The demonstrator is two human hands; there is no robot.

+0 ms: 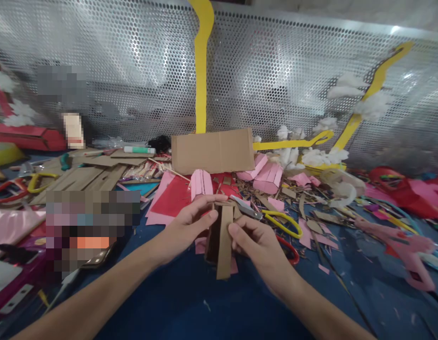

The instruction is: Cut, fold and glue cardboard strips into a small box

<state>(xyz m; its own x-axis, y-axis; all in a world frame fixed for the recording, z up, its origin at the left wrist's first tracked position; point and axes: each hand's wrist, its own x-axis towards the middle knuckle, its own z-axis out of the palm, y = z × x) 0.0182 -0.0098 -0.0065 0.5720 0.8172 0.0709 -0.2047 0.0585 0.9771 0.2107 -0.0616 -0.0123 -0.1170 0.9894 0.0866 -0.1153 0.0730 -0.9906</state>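
A narrow brown cardboard strip (pixel 224 248) stands between my hands, its lower end hanging toward me. The thumb and fingers of my left hand (pixel 190 222) close around the upper left of the piece. My right hand (pixel 254 238) pinches the strip's right edge between thumb and fingers. Just behind the strip is a dark brown surface (pixel 212 241); I cannot tell whether it belongs to the same piece. Beyond my right hand lie scissors with a yellow handle (pixel 284 223), their blades near my fingertips. A red handle loop (pixel 289 250) shows partly behind that hand.
A cardboard box (pixel 214 151) stands against the perforated metal panel (pixel 247 85), beside a yellow strip (pixel 201 80). Pink folded paper pieces (pixel 269 177) and scraps lie behind my hands. A pink glue gun (pixel 399 250) rests at right, cardboard sheets (pixel 84 182) at left.
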